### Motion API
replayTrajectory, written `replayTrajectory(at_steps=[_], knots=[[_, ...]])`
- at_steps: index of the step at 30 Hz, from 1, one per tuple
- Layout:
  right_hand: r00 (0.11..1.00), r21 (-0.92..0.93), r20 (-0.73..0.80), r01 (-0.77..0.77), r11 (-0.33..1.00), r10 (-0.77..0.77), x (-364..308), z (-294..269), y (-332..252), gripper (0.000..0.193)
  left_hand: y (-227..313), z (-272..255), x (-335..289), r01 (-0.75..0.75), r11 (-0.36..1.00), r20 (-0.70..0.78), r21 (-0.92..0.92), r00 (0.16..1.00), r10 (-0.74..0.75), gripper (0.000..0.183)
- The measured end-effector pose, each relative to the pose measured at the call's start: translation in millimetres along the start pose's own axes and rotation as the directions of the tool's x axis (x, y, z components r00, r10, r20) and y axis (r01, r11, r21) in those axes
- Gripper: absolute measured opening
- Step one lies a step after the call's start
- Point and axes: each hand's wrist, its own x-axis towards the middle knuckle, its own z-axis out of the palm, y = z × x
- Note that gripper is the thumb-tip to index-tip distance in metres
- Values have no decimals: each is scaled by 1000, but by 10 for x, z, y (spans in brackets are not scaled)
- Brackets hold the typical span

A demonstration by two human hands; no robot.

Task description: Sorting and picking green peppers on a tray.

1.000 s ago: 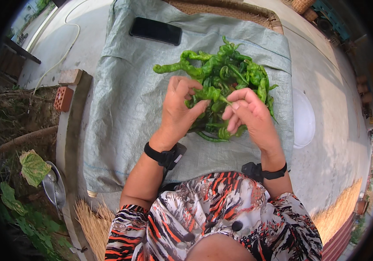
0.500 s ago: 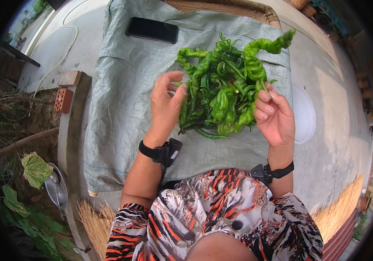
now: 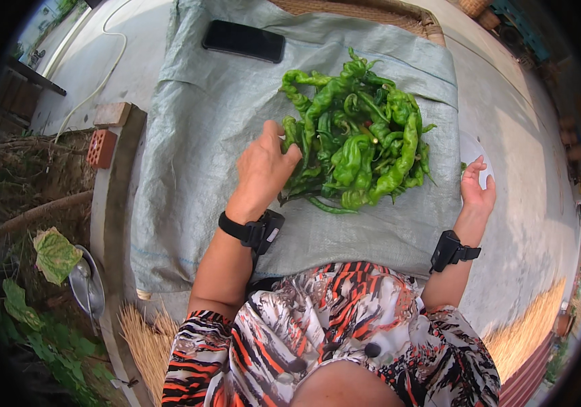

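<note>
A heap of twisted green peppers [image 3: 355, 152] lies on a pale green woven sack [image 3: 195, 176]. At the heap's left edge, my left hand [image 3: 263, 166] has its fingers curled about a green pepper [image 3: 292, 130]; its fingertips are partly hidden. My right hand [image 3: 477, 186] is off to the right, past the sack's edge, over a white round basin [image 3: 472, 146]. Its fingers are spread and hold nothing I can see. A small bit of green shows beside its fingertips, too small to name.
A black phone [image 3: 244, 41] lies on the sack's far left, with a woven tray's rim [image 3: 433, 27] beyond. Left of the sack stand a low concrete edge [image 3: 111, 197], a red brick [image 3: 101, 149] and a metal bowl [image 3: 87, 285]. Straw bristles [image 3: 528, 315] show at lower right.
My right hand has moved right, from the heap to the basin, and the long twisted pepper is gone from it. My left hand has curled its fingers more at the heap's edge.
</note>
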Motion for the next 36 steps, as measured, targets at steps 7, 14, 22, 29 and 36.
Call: replayTrajectory(at_steps=[7, 14, 22, 29, 36], knots=[[989, -550, 115, 144, 822, -96, -255, 84, 213, 26, 93, -179, 90, -2, 587, -30, -809, 999, -38, 28], [627, -903, 332, 428, 44, 704, -1483, 605, 1424, 28, 37, -216, 84, 73, 125, 87, -990, 990, 109, 34], [548, -877, 252, 477, -50, 798, -1644, 493, 1920, 32, 150, -171, 31, 125, 118, 153, -985, 952, 266, 39], [667, -930, 290, 365, 38, 687, -1502, 575, 1858, 40, 185, -168, 7, 102, 148, 144, -984, 941, 305, 34], [734, -917, 394, 272, 292, 553, -1271, 695, 1813, 44, 217, -172, -24, 209, 230, 295, -950, 840, 455, 36]])
